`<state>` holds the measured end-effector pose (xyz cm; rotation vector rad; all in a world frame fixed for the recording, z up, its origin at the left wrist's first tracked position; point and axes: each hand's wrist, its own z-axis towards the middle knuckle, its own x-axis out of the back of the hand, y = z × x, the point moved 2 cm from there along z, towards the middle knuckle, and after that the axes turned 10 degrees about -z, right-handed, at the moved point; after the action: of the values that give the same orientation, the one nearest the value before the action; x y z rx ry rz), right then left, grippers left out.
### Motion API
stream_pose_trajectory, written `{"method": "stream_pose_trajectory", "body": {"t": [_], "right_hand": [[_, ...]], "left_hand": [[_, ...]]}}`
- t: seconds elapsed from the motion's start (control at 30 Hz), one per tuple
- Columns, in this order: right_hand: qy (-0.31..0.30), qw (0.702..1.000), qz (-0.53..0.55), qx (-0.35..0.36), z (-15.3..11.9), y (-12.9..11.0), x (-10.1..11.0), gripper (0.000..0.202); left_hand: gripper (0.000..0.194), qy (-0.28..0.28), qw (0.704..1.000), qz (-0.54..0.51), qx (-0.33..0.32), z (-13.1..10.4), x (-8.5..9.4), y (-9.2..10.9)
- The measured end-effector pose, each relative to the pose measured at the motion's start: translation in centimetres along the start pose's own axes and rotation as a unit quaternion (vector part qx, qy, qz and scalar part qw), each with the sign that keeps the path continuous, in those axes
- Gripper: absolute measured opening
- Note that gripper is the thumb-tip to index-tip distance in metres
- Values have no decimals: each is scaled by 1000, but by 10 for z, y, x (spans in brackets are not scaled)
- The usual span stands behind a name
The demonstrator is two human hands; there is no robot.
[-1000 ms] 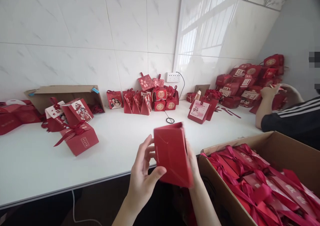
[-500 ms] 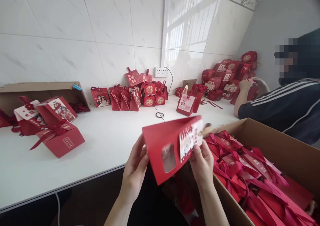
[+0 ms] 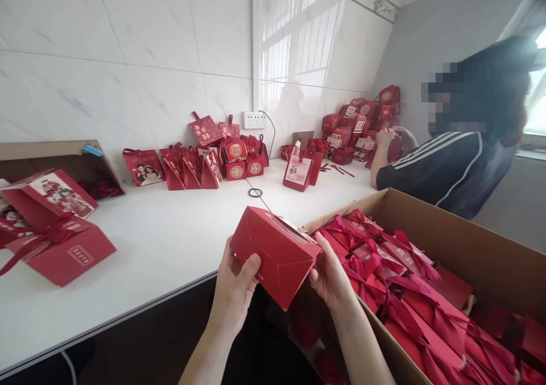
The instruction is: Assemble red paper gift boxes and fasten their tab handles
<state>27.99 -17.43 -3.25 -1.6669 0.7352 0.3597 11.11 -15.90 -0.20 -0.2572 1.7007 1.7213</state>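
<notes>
A red paper gift box (image 3: 273,254) is held between my two hands at the lower middle, over the table's front edge. Its folded side with a crease faces me, and part of a window slot shows along its upper right edge. My left hand (image 3: 239,280) grips the left side, thumb across the red face. My right hand (image 3: 330,271) holds the right corner, thumb on top and fingers beneath. Just right of it stands a large carton (image 3: 482,231) filled with red boxes tied with ribbons (image 3: 396,271).
Red boxes (image 3: 81,254) lie on the white table (image 3: 157,237) at left, by an open carton (image 3: 55,149). More red bags (image 3: 194,169) line the wall, near a black ring (image 3: 255,192). A co-worker in a dark striped jacket (image 3: 435,172) sits at right beside piled boxes (image 3: 362,123).
The red box has been turned in my hands, so its printed card and window no longer face me. The head view has swung right, showing more of the carton and the co-worker.
</notes>
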Motion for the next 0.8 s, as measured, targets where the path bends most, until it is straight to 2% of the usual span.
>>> {"method": "stream_pose_trajectory", "body": {"t": [0.07,0.13,0.27,0.4,0.53,0.63,0.73,0.8], "right_hand": [[6,999,31,-33,-1,1,1,27],[15,999,40,-33,-5,-1,3,30],[42,998,26,47,-21,-10,5,31],[57,994,-23,88,-41,-18,2,37],[81,985,-60,143,-51,-23,3,43],[133,971,-66,189,-55,-27,10,48],[187,952,-66,233,-59,-30,17,52],[178,946,-79,260,-64,-30,21,58]], "left_hand": [[48,5,1000,9,-5,1,-3,-3],[49,-3,1000,7,2,4,-4,-8],[49,-14,996,-59,61,8,-1,-19],[47,-33,987,-102,118,10,3,-30],[55,-67,986,-112,105,10,7,-37],[63,-119,984,-98,92,9,4,-40],[64,-156,980,-53,111,7,-2,-46],[69,-156,982,-23,107,7,-4,-51]]}}
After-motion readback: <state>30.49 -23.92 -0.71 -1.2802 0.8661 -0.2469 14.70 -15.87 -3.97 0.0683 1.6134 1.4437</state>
